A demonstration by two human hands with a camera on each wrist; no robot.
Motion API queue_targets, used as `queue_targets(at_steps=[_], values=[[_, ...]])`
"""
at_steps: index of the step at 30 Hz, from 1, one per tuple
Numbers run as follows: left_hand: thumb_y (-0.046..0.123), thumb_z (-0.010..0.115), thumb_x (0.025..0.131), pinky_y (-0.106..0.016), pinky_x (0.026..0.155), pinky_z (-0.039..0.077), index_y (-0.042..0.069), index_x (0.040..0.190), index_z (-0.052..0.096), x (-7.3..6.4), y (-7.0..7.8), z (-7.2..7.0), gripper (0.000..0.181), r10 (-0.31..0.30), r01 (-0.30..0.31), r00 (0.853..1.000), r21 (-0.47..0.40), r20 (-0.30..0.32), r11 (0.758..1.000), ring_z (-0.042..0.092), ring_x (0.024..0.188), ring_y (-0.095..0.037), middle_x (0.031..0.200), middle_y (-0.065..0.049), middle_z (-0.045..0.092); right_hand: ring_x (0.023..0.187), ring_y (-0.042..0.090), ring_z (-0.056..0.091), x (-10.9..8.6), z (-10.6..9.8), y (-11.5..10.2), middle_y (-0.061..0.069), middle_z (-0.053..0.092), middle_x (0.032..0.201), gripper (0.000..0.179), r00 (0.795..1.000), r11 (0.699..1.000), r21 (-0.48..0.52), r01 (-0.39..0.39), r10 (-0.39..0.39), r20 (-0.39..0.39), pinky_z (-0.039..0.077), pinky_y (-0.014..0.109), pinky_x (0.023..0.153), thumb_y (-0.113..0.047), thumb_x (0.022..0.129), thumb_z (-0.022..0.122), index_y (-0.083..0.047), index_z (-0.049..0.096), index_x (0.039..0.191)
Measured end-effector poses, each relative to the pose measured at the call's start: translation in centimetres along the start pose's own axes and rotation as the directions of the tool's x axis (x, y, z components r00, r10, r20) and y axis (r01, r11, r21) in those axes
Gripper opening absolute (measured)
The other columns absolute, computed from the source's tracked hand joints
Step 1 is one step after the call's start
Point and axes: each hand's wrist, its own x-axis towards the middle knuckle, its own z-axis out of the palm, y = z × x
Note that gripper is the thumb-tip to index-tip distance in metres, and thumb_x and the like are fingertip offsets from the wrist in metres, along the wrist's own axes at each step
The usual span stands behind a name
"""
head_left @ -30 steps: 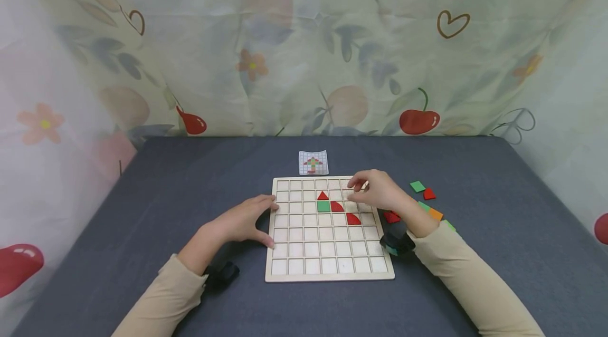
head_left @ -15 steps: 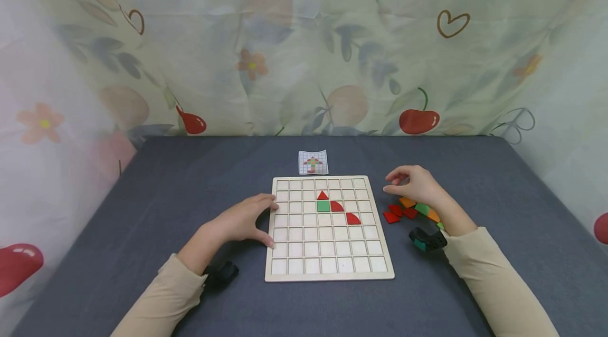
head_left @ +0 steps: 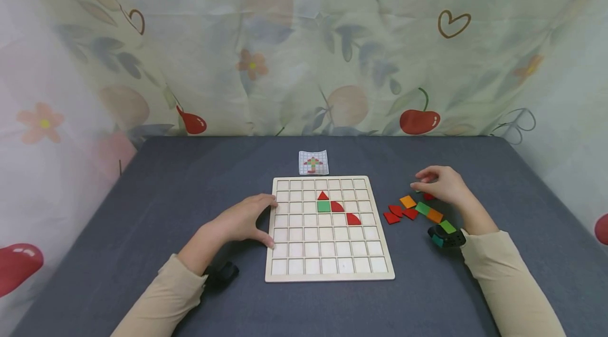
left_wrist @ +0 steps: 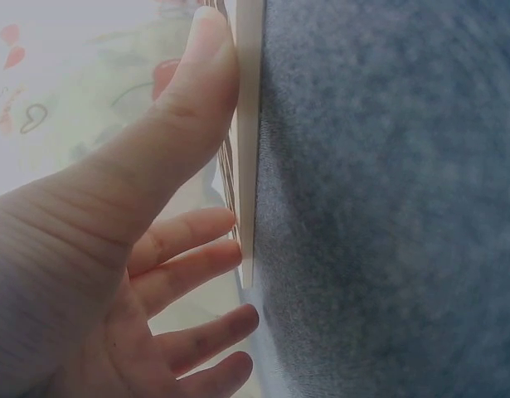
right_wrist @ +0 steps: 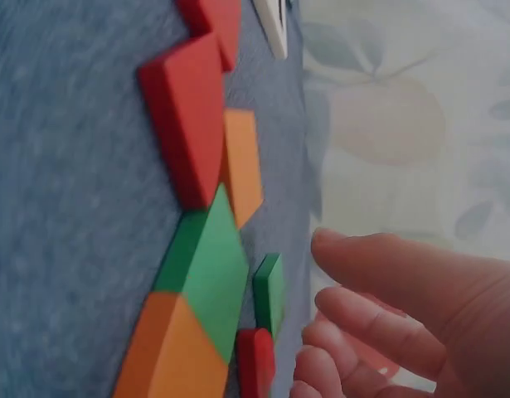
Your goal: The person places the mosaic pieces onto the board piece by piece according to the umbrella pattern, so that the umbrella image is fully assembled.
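A pale wooden grid board (head_left: 328, 250) lies on the table. My left hand (head_left: 243, 217) rests along its left edge, thumb and fingers spread and touching the rim. In the board's cells sit a red triangle (head_left: 322, 196), a green square (head_left: 323, 206) and two red quarter-circles, one of them the lower right quarter-circle (head_left: 353, 219). My right hand (head_left: 444, 184) hovers over the far end of the loose tiles, fingers loosely bent and holding nothing. Beneath it, the right wrist view shows a small green tile (right_wrist: 269, 292) and a red tile (right_wrist: 255, 363), mostly hidden in the head view.
Right of the board lie several loose tiles: red ones (head_left: 391, 218), an orange tile (head_left: 407, 201), a green tile (head_left: 422, 208) and another orange tile (head_left: 434, 215). A small pattern card (head_left: 313, 163) stands behind the board. A printed curtain (head_left: 304, 63) hangs at the table's back.
My right hand has moved right, from above the board's upper right to the far loose tiles. My left hand and the tiles on the board have stayed put.
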Motion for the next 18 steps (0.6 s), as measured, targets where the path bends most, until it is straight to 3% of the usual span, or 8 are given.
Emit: queue_targets(at_steps=[11,18], values=[[0.040,0.083,0.064,-0.048,0.109,0.032,0.001,0.131,0.047,-0.03,-0.17,0.01,0.085,0.026,-0.026,1.000,0.000,-0.013,1.000,0.039,0.132,-0.034,0.141,-0.018,0.044,0.095,0.034,0.054,0.26,0.04,1.04,0.028,0.056,0.111,0.054,0.997,0.997,-0.050,-0.050,0.053,0.056,0.048,0.039,0.075,-0.035,0.083,0.068,0.007,0.055,0.115],[0.039,0.084,0.064,-0.047,0.109,0.033,0.001,0.130,0.048,0.01,-0.29,0.02,0.085,0.037,-0.037,0.999,-0.004,-0.022,0.999,0.040,0.131,-0.034,0.140,-0.018,0.045,0.090,0.033,0.055,0.34,0.04,1.01,0.028,0.057,0.106,0.054,0.995,0.996,-0.070,-0.057,0.063,0.075,0.049,0.038,0.072,-0.033,0.083,0.069,0.010,0.055,0.111]])
